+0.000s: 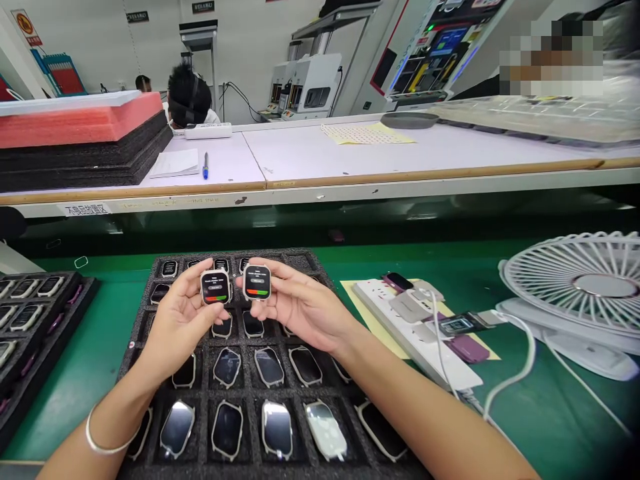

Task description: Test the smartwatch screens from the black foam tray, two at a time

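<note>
Square smartwatch [215, 287], screen lit with a red and green bar, pinched at its edges by the fingers of the left hand [177, 323], palm up and partly closed around the case. A second square smartwatch [257, 282], with a similar lit screen, just beside the first, held the same way by the right hand [300, 310], also partly closed. Both watches raised above a black foam tray [300, 259], its compartments directly below the grip and holding more watch bodies [227, 432], dark glass faces up. A silver bangle [107, 433] around the left wrist. Left of the grip, a second black tray [30, 320] of watches on a green bench mat [85, 333]. Right of the grip, a white power strip [385, 313] on yellow paper [360, 288], and farther out, a white desk fan [607, 287]. Beyond the grip, on a pale raised shelf [300, 150], a blue pen [205, 165] and a stack of red and black foam [75, 133], with a co-worker's head in a dark headset [189, 97] behind.
</note>
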A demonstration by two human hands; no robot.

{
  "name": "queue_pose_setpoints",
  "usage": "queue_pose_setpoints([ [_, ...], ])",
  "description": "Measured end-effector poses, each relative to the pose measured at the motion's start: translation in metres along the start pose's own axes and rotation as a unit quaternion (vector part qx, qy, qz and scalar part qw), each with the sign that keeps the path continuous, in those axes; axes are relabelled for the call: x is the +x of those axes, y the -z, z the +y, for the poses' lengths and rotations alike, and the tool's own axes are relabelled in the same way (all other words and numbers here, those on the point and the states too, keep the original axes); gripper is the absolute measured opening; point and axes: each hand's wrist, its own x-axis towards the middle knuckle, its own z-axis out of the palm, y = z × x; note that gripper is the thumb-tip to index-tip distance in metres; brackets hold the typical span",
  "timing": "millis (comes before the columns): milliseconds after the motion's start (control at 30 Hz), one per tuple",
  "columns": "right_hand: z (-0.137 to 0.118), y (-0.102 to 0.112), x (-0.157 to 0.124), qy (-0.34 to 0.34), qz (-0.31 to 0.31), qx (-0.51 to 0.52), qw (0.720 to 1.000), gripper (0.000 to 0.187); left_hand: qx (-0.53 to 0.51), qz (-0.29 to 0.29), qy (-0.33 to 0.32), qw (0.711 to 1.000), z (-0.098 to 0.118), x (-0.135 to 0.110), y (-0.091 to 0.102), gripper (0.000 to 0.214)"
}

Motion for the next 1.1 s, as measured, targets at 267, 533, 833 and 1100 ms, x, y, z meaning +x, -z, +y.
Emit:
queue_pose_setpoints([
  [267,0.011,0.006,0.003,0.017,0.043,-0.093,0.995,0.034,-0.024,0.028,0.085,0.996,-0.013,0.01,-0.002,0.04],
  [533,0.002,0.02,0.013,0.02,0.06,-0.082,0.995,0.033,0.039,-0.002,0.088,0.995,-0.014,0.017,-0.011,0.053],
  [833,-0.042,0.116,0.03,0.103,0.162,-0.33,0.924,0.057,0.235,-0.162,0.056,0.957,-0.04,0.097,-0.044,0.061],
  [1100,-0.05,0.167,0.044,0.049,0.16,-0.61,0.774,0.046,0.513,-0.133,-0.029,0.848,-0.087,0.154,-0.08,0.046],
])
